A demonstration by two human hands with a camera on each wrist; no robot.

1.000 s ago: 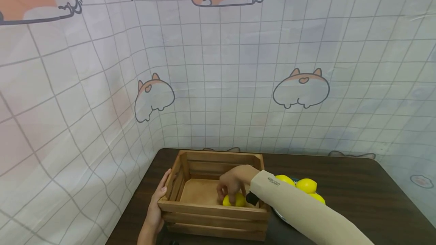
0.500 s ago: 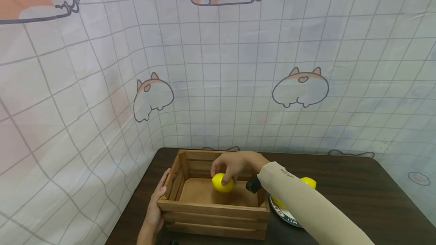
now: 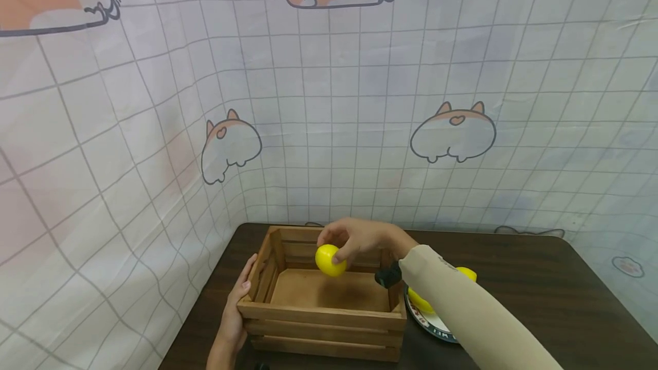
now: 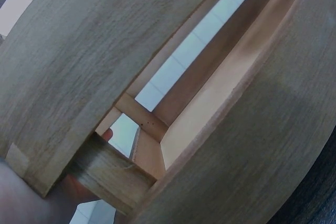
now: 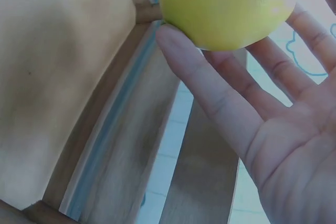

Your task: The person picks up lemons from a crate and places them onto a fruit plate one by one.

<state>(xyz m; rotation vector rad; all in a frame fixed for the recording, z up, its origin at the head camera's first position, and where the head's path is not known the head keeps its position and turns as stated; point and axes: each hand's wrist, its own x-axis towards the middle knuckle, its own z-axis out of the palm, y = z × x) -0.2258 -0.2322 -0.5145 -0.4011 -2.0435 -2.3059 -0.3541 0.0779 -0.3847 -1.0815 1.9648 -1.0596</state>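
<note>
A yellow lemon (image 3: pixel 330 260) hangs above the floor of a slatted wooden crate (image 3: pixel 324 316). My right hand (image 3: pixel 360 238) pinches it between thumb and fingers, inside the crate's outline in the head view. Seen from the right wrist, the lemon (image 5: pixel 226 9) lies against the fingertips, with the crate's slats behind. My left hand (image 3: pixel 235 307) rests along the crate's left side, fingers fairly straight and thumb near the front corner. In the left wrist view the crate's slats (image 4: pixel 210 192) hide most of that hand.
To the right of the crate stands a plate (image 3: pixel 437 330) with a patterned rim. More lemons (image 3: pixel 420 301) lie on it, partly hidden by my right sleeve (image 3: pixel 462 301). All stand on a dark wooden table (image 3: pixel 545 284), with a grid-patterned curtain (image 3: pixel 360 101) behind.
My right hand has lifted the lemon off the crate floor, upward and slightly left. Most of that rise came in the first half second. The left hand and the crate have stayed put.
</note>
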